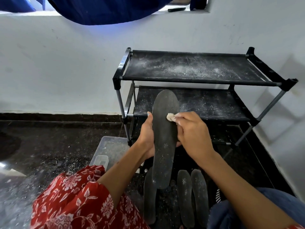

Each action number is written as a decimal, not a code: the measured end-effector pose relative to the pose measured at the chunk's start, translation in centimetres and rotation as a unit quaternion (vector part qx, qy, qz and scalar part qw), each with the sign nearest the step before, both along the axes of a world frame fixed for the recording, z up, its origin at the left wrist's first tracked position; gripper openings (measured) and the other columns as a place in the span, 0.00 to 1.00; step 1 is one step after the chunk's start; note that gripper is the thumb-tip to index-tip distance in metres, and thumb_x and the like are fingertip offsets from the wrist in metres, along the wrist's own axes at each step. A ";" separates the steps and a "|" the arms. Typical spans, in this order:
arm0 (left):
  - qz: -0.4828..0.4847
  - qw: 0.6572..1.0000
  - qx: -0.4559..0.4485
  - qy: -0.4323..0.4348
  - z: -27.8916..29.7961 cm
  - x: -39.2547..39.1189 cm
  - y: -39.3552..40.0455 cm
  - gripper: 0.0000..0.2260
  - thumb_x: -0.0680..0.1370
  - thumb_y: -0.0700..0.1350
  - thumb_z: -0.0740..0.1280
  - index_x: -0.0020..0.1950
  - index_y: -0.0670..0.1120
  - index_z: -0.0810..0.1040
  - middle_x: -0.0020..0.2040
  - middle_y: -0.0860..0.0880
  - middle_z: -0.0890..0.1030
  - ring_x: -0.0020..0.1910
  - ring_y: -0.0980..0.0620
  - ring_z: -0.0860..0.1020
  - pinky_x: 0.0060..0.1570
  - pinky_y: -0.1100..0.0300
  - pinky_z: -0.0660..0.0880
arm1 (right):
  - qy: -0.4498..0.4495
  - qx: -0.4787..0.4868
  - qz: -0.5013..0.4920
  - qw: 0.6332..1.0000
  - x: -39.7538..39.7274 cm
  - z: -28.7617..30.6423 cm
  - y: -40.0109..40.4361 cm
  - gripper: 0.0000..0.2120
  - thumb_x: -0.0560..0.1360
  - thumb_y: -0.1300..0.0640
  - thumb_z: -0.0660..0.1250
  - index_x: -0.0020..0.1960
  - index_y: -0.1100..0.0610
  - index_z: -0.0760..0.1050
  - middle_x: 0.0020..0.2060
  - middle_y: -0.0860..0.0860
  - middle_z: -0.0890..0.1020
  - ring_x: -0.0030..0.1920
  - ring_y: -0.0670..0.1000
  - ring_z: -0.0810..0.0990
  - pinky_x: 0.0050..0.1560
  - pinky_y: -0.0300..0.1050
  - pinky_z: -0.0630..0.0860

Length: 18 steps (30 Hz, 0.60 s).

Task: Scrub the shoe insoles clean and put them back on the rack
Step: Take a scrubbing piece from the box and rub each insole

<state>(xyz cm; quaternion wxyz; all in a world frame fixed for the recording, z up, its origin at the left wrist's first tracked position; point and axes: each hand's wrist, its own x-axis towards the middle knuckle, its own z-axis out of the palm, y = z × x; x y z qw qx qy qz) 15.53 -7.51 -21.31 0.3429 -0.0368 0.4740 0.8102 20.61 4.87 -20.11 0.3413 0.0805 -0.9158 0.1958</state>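
My left hand (146, 138) grips a long dark grey insole (164, 146) from its left edge and underneath, holding it lengthwise, toe pointing at the rack. My right hand (193, 133) pinches a small wad of off-white cloth (170, 117) against the insole's upper right part. White specks dot the insole. Three more dark insoles lie on the floor below: one (148, 195) partly under the held insole, and two side by side (185, 197) (200, 195). The black shoe rack (189, 80) stands just ahead, both shelves dusted with white powder.
A clear plastic box (110, 149) sits on the dark speckled floor left of the rack, with white powder scattered on the floor around it. A white wall rises behind and to the right. Blue fabric (107, 10) hangs above. My red floral clothing (74, 200) fills the lower left.
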 end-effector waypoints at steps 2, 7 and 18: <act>-0.004 1.000 -0.007 -0.001 -0.1 0.0 -0.1 0.33 0.80 0.63 0.41 0.51 0.42 0.79 0.42 0.42 0.85 0.37 0.46 0.84 0.35 0.54 0.80 | -0.034 0.014 -0.017 0.999 -0.2 -0.5 -0.1 0.08 0.65 0.72 0.71 0.43 0.64 0.83 0.40 0.53 0.82 0.41 0.56 0.80 0.36 0.49 0.80; 0.042 0.999 -0.033 0.010 -0.4 -0.8 -0.5 0.33 0.81 0.63 0.43 0.52 0.41 0.79 0.42 0.44 0.85 0.40 0.49 0.84 0.41 0.57 0.78 | -0.084 0.001 0.019 0.996 1.1 -1.6 -1.7 0.09 0.63 0.69 0.68 0.41 0.62 0.83 0.37 0.52 0.81 0.39 0.54 0.79 0.37 0.47 0.80; 0.014 0.999 -0.039 0.003 -0.1 -0.5 -0.3 0.32 0.80 0.63 0.42 0.52 0.43 0.79 0.41 0.44 0.85 0.38 0.49 0.84 0.35 0.57 0.80 | -0.080 -0.011 -0.035 0.996 0.4 -1.1 -0.5 0.08 0.65 0.72 0.71 0.42 0.63 0.82 0.38 0.53 0.81 0.39 0.55 0.80 0.34 0.49 0.80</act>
